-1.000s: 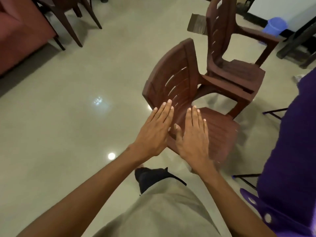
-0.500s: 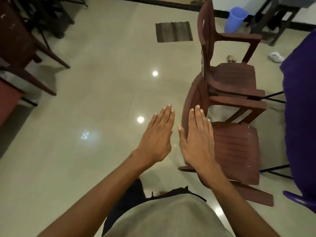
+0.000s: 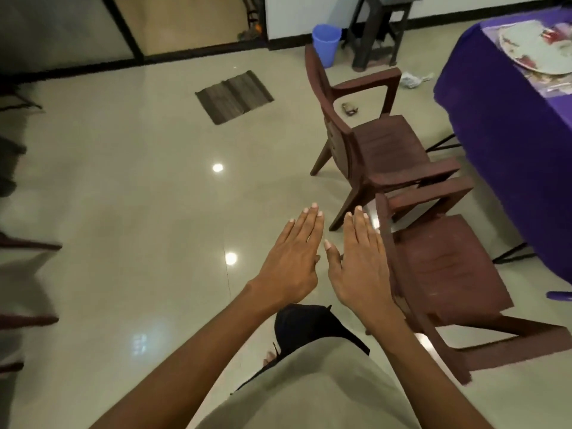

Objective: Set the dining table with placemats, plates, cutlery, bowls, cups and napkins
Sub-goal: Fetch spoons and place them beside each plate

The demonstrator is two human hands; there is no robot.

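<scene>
My left hand (image 3: 292, 261) and my right hand (image 3: 360, 264) are stretched out flat side by side over the floor, palms down, fingers straight, holding nothing. The dining table (image 3: 507, 125) with a purple cloth stands at the right edge. On its far end lies a large pale plate (image 3: 532, 48) with a flower pattern, on what looks like a placemat. My right hand hovers just left of the back of the nearer brown chair (image 3: 442, 267).
A second brown plastic chair (image 3: 374, 140) stands beyond the nearer one, both facing the table. A blue bin (image 3: 325, 44) and a dark stool (image 3: 380, 29) are by the far wall. A dark mat (image 3: 234, 96) lies on the glossy tiled floor.
The view has swung up and to the right, bringing the purple table and plate into sight. Both hands stay flat and empty in front of me.
</scene>
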